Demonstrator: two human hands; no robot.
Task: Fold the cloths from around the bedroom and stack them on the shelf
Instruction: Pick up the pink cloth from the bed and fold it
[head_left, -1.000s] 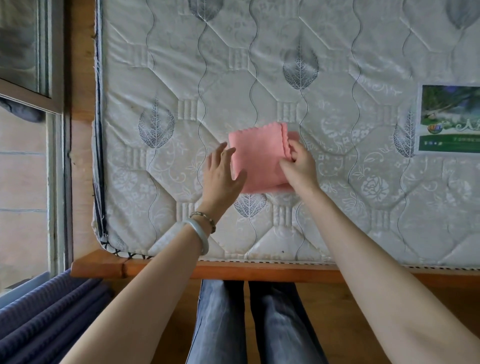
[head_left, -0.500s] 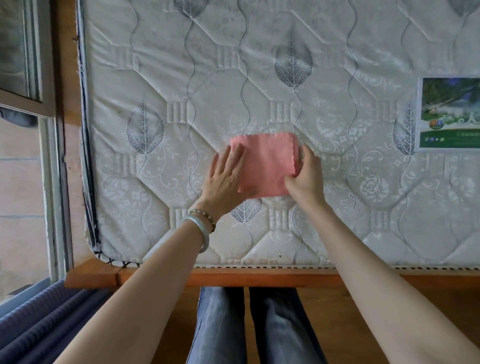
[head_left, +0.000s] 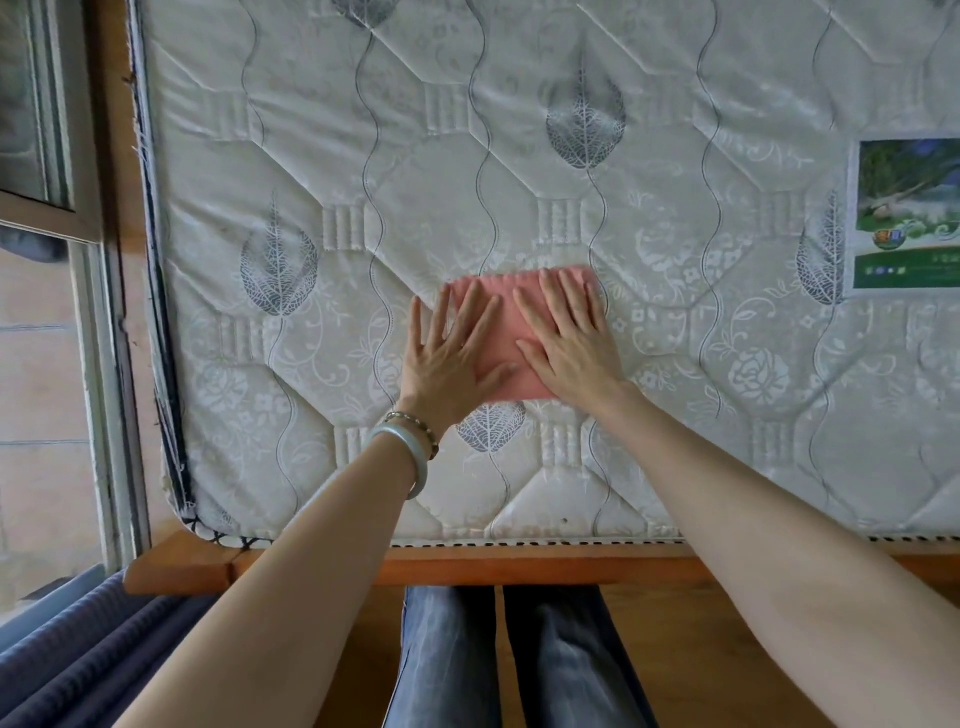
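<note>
A small pink cloth (head_left: 506, 317), folded into a rectangle, lies flat on the quilted white mattress (head_left: 675, 364). My left hand (head_left: 449, 358) presses its left part with straight, spread fingers, and my thumb lies across the lower edge. Beside it, my right hand (head_left: 569, 338) rests flat on the right part, fingers straight and pointing away from me. Both palms cover much of the cloth. No shelf is in view.
The wooden bed frame (head_left: 519, 566) runs along the mattress's near edge, with my jeans-clad legs (head_left: 519, 660) below it. A window frame (head_left: 98, 312) stands at the left, dark blue ribbed fabric (head_left: 78, 649) at the lower left. A green label (head_left: 906, 213) sits on the mattress at right.
My right hand let go of the cloth's right edge and laid flat on it. My left hand spread flat too. The cloth now lies pressed down as a folded rectangle.
</note>
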